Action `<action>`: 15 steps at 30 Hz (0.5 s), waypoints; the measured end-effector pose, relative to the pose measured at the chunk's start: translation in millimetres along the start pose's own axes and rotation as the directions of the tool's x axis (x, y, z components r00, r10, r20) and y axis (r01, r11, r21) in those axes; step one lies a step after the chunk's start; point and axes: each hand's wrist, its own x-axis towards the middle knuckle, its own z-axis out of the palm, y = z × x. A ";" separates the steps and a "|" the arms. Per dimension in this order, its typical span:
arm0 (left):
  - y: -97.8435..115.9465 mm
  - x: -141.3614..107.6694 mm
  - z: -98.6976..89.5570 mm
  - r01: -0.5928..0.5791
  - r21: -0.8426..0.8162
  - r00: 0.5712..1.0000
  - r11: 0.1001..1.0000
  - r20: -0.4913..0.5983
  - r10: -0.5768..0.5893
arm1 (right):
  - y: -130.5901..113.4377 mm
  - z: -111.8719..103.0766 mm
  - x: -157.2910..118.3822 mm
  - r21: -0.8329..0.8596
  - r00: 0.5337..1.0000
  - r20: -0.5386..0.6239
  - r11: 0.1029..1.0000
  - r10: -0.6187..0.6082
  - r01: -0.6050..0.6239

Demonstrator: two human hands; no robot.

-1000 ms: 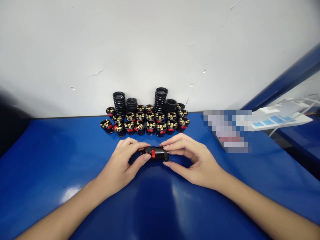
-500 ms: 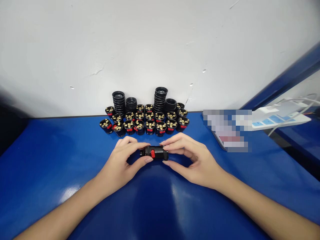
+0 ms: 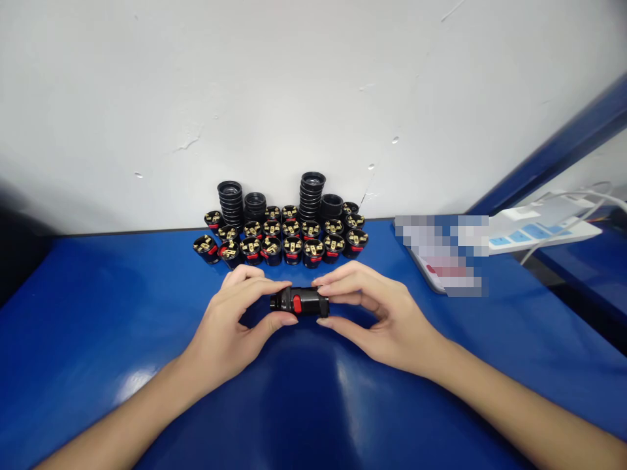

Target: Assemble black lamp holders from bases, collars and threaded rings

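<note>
A black cylindrical cable connector (image 3: 308, 301) with a red latch lies sideways between my two hands, just above or on the blue table. My left hand (image 3: 247, 320) pinches its left part between thumb and fingers. The right end is gripped by my right hand (image 3: 375, 313), with the thumb below and the fingers above. My fingers partly cover both ends. Beyond my hands stand several black connector bodies (image 3: 292, 248) in rows, with brass-coloured contacts on top and red latches on their sides.
Behind the rows rise two tall stacks of black rings (image 3: 230, 202) and shorter black ring pieces (image 3: 332, 206). A phone-like flat object (image 3: 431, 271), partly pixelated, lies at the right near a white power strip (image 3: 543, 235) with cables. A white wall (image 3: 294, 85) borders the blue table (image 3: 98, 307).
The view has shifted slightly. My left hand has edged a little to the left, and more of the connector's left end shows. Both hands keep their hold.
</note>
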 end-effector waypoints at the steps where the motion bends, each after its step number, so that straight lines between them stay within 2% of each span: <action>1: 0.5 0.1 0.1 -0.007 0.008 1.000 1.000 -0.003 0.007 | 0.6 -0.3 0.4 -0.004 1.000 0.001 1.000 -0.005 0.005; 7: 6.1 1.1 1.0 -0.060 0.031 0.998 0.998 -0.028 0.061 | 4.4 -3.0 3.4 -0.142 0.993 0.051 0.984 -0.103 0.109; 11: 12.5 2.0 -2.2 -0.058 0.069 0.998 0.996 -0.029 0.060 | 3.1 -3.2 3.1 -0.206 0.986 0.142 0.972 -0.086 0.115; 15: 15.5 1.7 -4.3 -0.078 0.132 0.996 0.988 -0.022 0.082 | 3.1 -2.6 2.6 -0.208 0.983 0.173 0.973 -0.061 0.097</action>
